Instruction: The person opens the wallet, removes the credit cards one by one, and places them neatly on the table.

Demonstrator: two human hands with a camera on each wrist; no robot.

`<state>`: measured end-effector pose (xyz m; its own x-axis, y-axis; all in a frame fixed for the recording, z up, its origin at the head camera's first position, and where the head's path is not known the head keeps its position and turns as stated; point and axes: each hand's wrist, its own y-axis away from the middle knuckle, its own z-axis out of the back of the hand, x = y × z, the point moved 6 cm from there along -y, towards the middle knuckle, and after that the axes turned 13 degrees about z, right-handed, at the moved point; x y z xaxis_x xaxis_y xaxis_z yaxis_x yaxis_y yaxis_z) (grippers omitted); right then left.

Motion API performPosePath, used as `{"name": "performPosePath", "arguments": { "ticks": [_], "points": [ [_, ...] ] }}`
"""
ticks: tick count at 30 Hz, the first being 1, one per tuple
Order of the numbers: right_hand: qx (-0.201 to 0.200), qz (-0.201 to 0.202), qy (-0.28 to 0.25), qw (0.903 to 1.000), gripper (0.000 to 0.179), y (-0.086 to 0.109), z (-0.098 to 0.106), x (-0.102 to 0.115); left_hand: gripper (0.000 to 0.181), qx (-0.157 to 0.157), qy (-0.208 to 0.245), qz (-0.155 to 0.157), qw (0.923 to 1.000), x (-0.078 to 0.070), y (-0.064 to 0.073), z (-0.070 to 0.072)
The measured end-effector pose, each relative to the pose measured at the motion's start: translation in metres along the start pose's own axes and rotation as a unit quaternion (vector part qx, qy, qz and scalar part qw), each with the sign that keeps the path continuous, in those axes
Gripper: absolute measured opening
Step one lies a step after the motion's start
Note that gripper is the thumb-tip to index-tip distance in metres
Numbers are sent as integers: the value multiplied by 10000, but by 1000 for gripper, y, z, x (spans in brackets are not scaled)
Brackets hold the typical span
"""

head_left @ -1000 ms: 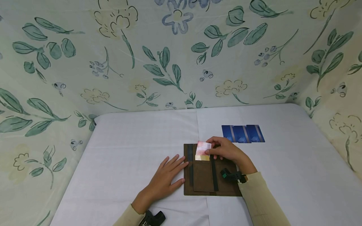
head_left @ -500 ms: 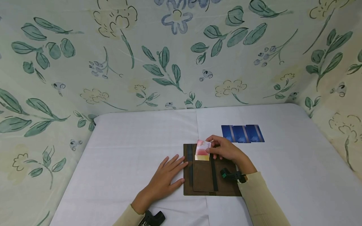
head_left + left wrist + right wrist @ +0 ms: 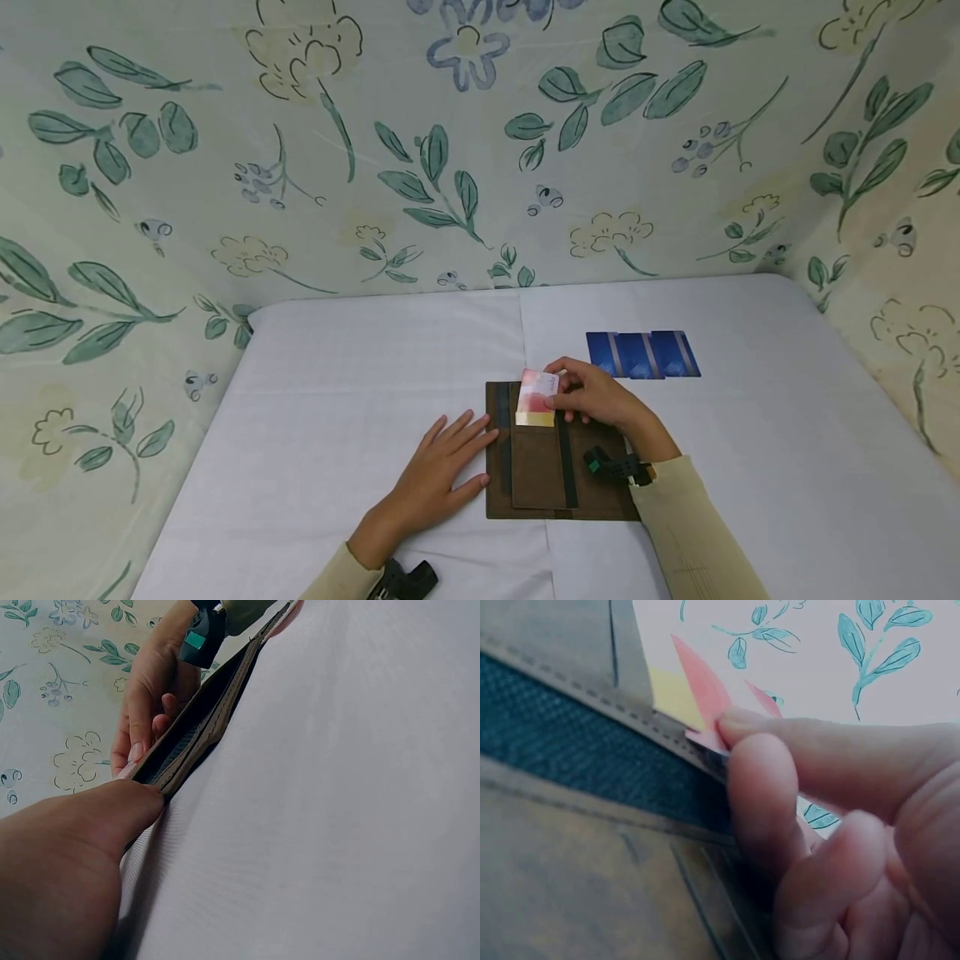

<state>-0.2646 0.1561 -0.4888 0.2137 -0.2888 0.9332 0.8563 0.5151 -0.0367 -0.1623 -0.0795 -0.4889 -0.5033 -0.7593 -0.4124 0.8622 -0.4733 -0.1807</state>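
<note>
An open brown leather wallet (image 3: 536, 471) with dark bands lies on the white table in the head view. My right hand (image 3: 600, 398) pinches a pink card (image 3: 534, 393) with a yellow lower strip between thumb and fingers, at the wallet's upper part. Close up in the right wrist view, the card (image 3: 697, 682) stands at a stitched pocket edge, its lower part partly hidden by my fingers. My left hand (image 3: 442, 471) lies with fingers spread, fingertips on the wallet's left edge. The left wrist view shows its thumb touching the end of the wallet (image 3: 217, 712).
Behind my right hand, a row of 3 blue cards (image 3: 641, 354) lies on the white-covered table (image 3: 337, 375). Floral cloth (image 3: 450, 167) stands behind the table and along both sides. Each wrist carries a small black camera.
The pink card's top edge has shifted slightly up and its face shows more clearly. My right hand has risen a little with it. The left hand stays in place.
</note>
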Motion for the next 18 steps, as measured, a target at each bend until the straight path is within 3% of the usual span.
{"name": "performPosePath", "arguments": {
  "ticks": [9, 18],
  "points": [
    [-35, -308, 3, 9995, 45, 1, 0, -4, 58, -1, 12, -27, 10000, 0, 1, 0],
    [-23, -189, -90, 9998, 33, 1, 0, 0, 58, 13, -63, -27, 10000, 1, 1, -1]
  ]
}}
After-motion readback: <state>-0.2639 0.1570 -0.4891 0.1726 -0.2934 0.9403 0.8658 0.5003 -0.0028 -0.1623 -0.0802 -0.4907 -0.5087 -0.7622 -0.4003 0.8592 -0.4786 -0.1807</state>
